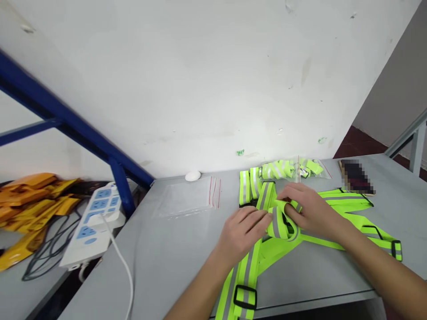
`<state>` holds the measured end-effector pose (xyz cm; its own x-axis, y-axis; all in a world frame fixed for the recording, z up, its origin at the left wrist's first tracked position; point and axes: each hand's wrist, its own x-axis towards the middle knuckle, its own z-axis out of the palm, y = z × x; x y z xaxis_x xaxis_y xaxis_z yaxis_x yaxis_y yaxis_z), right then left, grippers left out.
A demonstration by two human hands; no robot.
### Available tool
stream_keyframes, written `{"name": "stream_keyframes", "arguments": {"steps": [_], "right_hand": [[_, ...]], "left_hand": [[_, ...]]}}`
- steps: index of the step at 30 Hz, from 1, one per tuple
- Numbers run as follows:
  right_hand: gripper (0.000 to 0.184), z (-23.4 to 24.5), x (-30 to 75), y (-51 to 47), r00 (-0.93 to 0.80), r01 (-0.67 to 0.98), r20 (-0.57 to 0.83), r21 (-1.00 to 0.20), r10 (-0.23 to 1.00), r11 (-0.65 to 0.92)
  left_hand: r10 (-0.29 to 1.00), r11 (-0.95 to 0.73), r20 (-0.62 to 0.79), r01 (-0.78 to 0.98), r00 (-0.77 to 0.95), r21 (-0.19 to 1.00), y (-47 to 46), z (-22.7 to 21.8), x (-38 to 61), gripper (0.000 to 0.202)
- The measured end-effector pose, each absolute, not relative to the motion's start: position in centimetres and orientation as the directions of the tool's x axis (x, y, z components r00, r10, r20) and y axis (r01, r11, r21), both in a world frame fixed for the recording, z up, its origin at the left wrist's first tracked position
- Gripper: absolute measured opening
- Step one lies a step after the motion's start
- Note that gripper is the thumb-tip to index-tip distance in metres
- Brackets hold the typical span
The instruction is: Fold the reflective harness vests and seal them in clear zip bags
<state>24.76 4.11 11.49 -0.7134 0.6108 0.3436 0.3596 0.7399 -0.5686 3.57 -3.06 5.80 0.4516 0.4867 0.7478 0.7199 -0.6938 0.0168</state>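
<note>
Both hands are at a rolled-up neon yellow reflective strap (279,224) with a grey stripe, to the right of the table's middle. My left hand (242,233) grips the left side of the roll, fingers curled over it. From the other side my right hand (305,206) pinches the roll's upper edge, thumb inside the loop. Beneath and around them lie more reflective straps (251,262), running to the front edge and off to the right. One front strap carries a black slide buckle (245,297). Folded strap bundles (249,184) lie just behind the hands.
Clear zip bags (187,195) lie left of the hands, near a white oval object (192,176). A bagged strap (312,168) and a pixelated phone-like object (356,177) are at the back right. A power strip (95,222) with a white cable and orange packets (30,200) are left.
</note>
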Motion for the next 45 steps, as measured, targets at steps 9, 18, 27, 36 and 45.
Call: {"name": "stream_keyframes", "arguments": {"steps": [9,18,27,36,45], "right_hand": [[0.035,13.9,20.2,3.8,-0.832,0.471,0.082,-0.42,0.549,0.776],[0.051,12.5,18.6,7.0,-0.71,0.386,-0.063,-0.868,0.702,0.313],[0.032,12.8,22.3,7.7,-0.73,0.136,0.029,-0.973,0.683,0.186],[0.055,8.4,22.3,4.6,-0.623,0.211,0.341,-0.793,0.704,0.571],[0.098,7.2,20.1,3.2,-0.641,0.034,0.205,-0.955,0.74,0.293]], "left_hand": [[0.391,-0.587,0.823,0.801,0.412,-0.122,-3.3,5.8,5.2,0.049],[0.485,-0.504,0.818,0.863,0.309,-0.027,-3.1,5.1,4.4,0.06],[0.671,-0.502,0.739,0.697,-0.059,0.512,-3.2,5.2,4.5,0.028],[0.931,-0.159,0.152,0.008,-0.333,0.987,-2.5,6.2,4.5,0.029],[0.946,0.282,-0.315,-0.661,0.073,0.695,-2.6,7.2,5.3,0.029]]}}
